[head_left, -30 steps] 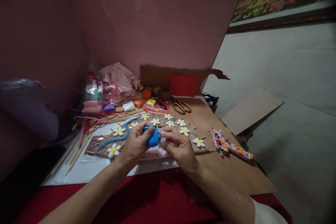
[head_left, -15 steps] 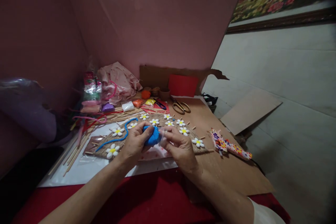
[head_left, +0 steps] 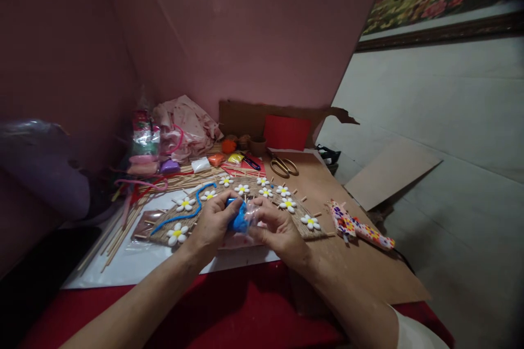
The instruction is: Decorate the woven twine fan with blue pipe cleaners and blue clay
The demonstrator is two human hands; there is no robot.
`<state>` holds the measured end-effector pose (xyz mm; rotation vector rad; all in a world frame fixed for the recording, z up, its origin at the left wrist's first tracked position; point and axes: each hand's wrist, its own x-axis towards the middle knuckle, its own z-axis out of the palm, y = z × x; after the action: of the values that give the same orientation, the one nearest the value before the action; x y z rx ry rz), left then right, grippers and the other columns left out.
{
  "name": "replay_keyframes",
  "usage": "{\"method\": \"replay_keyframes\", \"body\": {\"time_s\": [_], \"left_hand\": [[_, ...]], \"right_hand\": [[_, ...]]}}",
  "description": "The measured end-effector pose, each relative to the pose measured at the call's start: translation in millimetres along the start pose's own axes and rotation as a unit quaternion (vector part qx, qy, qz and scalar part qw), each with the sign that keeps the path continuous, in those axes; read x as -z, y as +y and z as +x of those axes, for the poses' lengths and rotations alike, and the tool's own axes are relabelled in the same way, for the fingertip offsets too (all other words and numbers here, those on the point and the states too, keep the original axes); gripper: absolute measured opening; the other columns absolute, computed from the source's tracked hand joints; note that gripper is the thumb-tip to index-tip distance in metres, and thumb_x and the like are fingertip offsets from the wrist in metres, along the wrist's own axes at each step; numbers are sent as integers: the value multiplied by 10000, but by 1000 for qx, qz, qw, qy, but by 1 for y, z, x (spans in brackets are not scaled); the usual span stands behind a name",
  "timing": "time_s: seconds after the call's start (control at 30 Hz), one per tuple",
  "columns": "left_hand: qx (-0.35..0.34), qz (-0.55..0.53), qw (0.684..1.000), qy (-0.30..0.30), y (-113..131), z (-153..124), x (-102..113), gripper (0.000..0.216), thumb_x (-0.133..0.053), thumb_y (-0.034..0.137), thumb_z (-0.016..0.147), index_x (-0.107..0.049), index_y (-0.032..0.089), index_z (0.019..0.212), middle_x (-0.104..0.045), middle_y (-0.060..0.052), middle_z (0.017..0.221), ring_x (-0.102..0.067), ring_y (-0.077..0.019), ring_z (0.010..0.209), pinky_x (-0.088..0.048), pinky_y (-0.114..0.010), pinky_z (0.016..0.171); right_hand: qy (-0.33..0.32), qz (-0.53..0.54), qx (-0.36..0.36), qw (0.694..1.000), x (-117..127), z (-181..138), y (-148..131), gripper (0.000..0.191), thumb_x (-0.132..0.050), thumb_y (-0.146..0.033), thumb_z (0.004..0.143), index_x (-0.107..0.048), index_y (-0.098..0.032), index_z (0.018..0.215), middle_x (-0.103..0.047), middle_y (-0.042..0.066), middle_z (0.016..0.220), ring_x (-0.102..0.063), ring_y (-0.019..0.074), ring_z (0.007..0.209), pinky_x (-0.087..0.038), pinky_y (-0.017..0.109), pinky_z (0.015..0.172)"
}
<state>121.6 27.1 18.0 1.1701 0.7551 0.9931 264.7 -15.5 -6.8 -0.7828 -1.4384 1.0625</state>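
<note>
Between my two hands is a packet of blue clay (head_left: 239, 221) in clear plastic. My left hand (head_left: 213, 223) is closed on the packet's left side, thumb on top. Fingers of my right hand (head_left: 280, 233) pinch the clear plastic at its right side. Under and behind them lies a twine-wrapped fan shape (head_left: 245, 180) with stick ends poking out round its edge. Several white flowers with yellow centres, such as the front-left flower (head_left: 177, 234), sit on it. A wavy blue clay strip (head_left: 197, 208) runs across its left part. My hands hide the fan's middle.
Gold-handled scissors (head_left: 283, 167) and a flowered glue gun (head_left: 360, 227) lie on the brown cardboard at right. Clay packets, including a white one (head_left: 200, 164), line the back. Thin sticks (head_left: 117, 237) lie at left. A small pot (head_left: 257, 145) stands behind.
The clear plastic now covers more of the blue clay, and less bare blue shows between my hands. Both hands stay in nearly the same place.
</note>
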Motion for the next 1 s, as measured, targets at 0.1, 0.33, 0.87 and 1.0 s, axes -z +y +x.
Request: {"method": "replay_keyframes", "body": {"time_s": [0.1, 0.33, 0.87, 1.0], "left_hand": [[0, 13, 1000, 6, 0, 1, 0, 350, -681, 447, 680, -468, 169, 684, -423, 78, 499, -326, -36, 402, -270, -135, 355], [9, 19, 1000, 19, 4, -1, -4, 368, -693, 463, 657, -476, 168, 688, -417, 79, 506, -324, -33, 406, -249, -125, 345], [6, 40, 999, 18, 5, -2, 0, 347, -664, 467, 679, -481, 172, 684, -427, 75, 504, -340, -40, 394, -272, -141, 347], [4, 37, 999, 28, 8, -1, 0, 333, -664, 447, 688, -472, 174, 686, -413, 75, 512, -350, -42, 414, -284, -136, 367]], "right_hand": [[44, -3, 26, 999, 0, 0, 2, 118, -733, -338, 701, -693, -235, 742, -512, 23, 938, -517, 170, 909, -458, 296, 772], [70, 8, 40, 997, -2, -1, 3, 154, -706, -293, 746, -722, -306, 898, -530, 18, 958, -516, 158, 899, -443, 304, 791], [-14, -14, 26, 999, 3, 0, -1, 114, -668, -348, 772, -642, -250, 822, -460, 24, 984, -497, 153, 880, -460, 280, 724], [52, -27, 58, 997, 3, 1, 4, 125, -696, -319, 747, -664, -254, 848, -505, 21, 950, -509, 150, 844, -447, 272, 705]]}}
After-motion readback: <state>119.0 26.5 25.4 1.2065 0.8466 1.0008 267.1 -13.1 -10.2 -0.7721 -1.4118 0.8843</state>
